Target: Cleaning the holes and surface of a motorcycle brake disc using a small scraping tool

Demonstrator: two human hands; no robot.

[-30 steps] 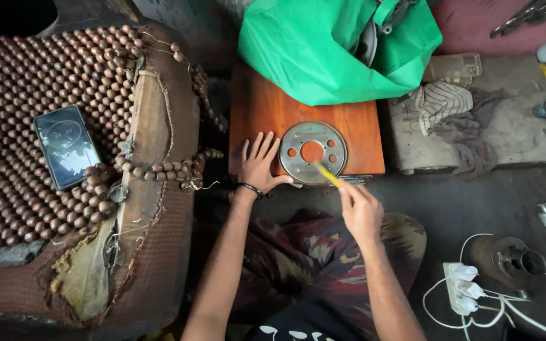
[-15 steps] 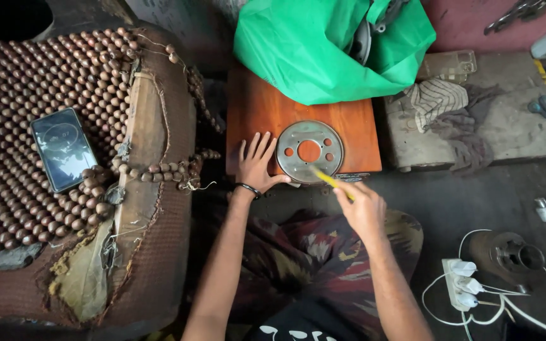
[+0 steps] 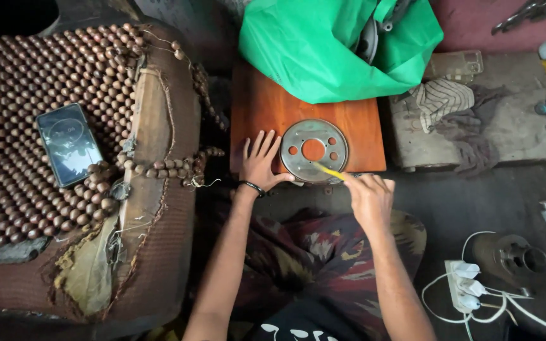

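Nearest the camera are the person's crossed legs in a dark patterned cloth (image 3: 323, 252), with both forearms reaching forward over them. The right hand (image 3: 369, 197) is closed around a thin yellow tool (image 3: 328, 170), whose tip rests on the near part of a round metal disc (image 3: 314, 151). The left hand (image 3: 261, 163) lies flat with its fingers spread wide, pressing on the wooden board (image 3: 266, 113) just beside the disc's left edge, the thumb touching its rim; a dark band circles that wrist. The disc lies flat at the board's near edge and has 1 large centre hole ringed by smaller ones. To the right on the floor sits a white power strip (image 3: 464, 287) with cables, beside a dark metal cylinder (image 3: 513, 256). To the left, a phone (image 3: 69, 144) lies on a worn beaded seat cover (image 3: 45, 88). Farther back, a green plastic bag (image 3: 323, 44) rests on the board's far end, and a striped rag (image 3: 440, 101) lies on a grey slab (image 3: 513, 120).
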